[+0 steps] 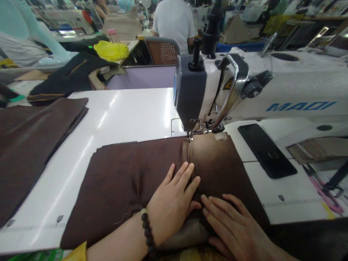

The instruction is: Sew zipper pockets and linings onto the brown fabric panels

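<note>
A dark brown fabric panel (114, 177) lies across the white table under the presser foot (191, 137) of a sewing machine (293, 87). A raised fold runs from the foot towards me. My left hand (174, 197) rests flat on the panel just short of the foot, fingers stretched out and a little spread. Beside it, my right hand (231, 224) lies on the panel's near right part with its fingers extended. Neither hand grips anything. Below my left hand a greyish underside of cloth shows at the near edge. The needle tip is too small to make out.
More brown panels (35, 145) are stacked on the left. A black phone (268, 150), pink-handled scissors (323, 188) and a pile of cloth pieces (318, 148) lie right of the work. Behind the table, a person in a white shirt (174, 23) sits facing away.
</note>
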Demonstrator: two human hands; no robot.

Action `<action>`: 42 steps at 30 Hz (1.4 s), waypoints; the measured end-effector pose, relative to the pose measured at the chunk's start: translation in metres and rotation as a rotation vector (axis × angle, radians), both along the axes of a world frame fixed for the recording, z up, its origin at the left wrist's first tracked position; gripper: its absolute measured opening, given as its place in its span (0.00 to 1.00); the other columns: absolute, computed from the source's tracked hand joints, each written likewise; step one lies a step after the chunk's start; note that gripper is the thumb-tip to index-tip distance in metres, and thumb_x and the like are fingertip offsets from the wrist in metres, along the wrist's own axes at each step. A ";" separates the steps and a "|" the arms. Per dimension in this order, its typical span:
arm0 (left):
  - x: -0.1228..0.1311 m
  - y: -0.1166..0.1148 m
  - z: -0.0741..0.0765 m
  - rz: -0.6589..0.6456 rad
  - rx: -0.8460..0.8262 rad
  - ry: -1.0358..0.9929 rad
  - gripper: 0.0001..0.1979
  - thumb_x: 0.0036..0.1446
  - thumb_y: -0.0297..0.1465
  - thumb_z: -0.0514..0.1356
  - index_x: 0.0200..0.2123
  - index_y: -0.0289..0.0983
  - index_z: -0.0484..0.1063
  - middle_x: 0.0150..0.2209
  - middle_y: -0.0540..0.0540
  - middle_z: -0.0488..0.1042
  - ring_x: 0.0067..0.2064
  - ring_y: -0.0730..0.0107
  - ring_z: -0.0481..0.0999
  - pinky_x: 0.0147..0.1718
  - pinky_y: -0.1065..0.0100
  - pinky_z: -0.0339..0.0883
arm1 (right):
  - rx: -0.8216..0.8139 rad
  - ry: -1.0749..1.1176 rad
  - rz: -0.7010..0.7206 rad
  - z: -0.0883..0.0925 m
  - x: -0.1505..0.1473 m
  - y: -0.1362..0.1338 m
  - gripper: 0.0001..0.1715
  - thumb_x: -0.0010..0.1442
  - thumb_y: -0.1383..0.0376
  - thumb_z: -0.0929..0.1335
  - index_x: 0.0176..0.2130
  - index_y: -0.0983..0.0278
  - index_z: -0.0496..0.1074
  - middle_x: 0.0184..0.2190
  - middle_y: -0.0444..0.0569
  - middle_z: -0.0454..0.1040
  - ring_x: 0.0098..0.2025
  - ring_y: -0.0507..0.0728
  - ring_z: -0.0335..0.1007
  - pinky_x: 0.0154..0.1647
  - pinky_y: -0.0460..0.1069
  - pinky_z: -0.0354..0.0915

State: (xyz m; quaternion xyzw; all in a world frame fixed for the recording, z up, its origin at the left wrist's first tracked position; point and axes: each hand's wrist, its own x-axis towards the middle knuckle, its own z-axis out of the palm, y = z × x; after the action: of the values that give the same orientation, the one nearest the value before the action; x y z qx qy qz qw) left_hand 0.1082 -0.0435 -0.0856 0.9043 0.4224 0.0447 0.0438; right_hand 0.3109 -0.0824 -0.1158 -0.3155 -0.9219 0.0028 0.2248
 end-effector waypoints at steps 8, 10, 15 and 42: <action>0.006 -0.006 0.000 0.039 0.055 0.032 0.23 0.60 0.42 0.46 0.53 0.35 0.60 0.58 0.41 0.56 0.59 0.57 0.53 0.53 0.50 0.56 | 0.175 0.073 -0.037 -0.003 -0.007 0.009 0.18 0.64 0.63 0.55 0.34 0.62 0.70 0.38 0.42 0.75 0.42 0.50 0.66 0.56 0.49 0.46; 0.006 -0.006 0.001 0.039 0.059 0.037 0.23 0.60 0.42 0.46 0.53 0.35 0.61 0.57 0.41 0.57 0.59 0.57 0.55 0.52 0.51 0.57 | 0.211 0.079 -0.052 -0.006 -0.008 0.010 0.18 0.63 0.68 0.55 0.33 0.62 0.70 0.37 0.42 0.75 0.40 0.49 0.67 0.56 0.49 0.46; 0.004 -0.003 0.001 0.021 0.086 0.028 0.22 0.60 0.42 0.46 0.53 0.36 0.60 0.57 0.42 0.57 0.59 0.58 0.55 0.52 0.52 0.57 | 0.248 0.145 -0.085 -0.010 -0.008 0.009 0.18 0.62 0.71 0.55 0.33 0.62 0.70 0.35 0.45 0.75 0.41 0.51 0.68 0.54 0.51 0.50; -0.007 0.035 -0.006 0.022 0.003 -0.054 0.21 0.61 0.38 0.48 0.54 0.35 0.57 0.58 0.44 0.56 0.60 0.57 0.50 0.56 0.49 0.50 | -0.041 -0.071 -0.074 0.019 -0.011 0.038 0.18 0.59 0.55 0.60 0.44 0.62 0.69 0.43 0.46 0.72 0.47 0.54 0.63 0.50 0.53 0.53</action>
State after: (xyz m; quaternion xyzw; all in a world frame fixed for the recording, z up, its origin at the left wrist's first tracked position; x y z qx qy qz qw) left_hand 0.1012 -0.0090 -0.0921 0.8980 0.4311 0.0702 0.0534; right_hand 0.2998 -0.0440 -0.0971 -0.3539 -0.9168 0.0021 0.1852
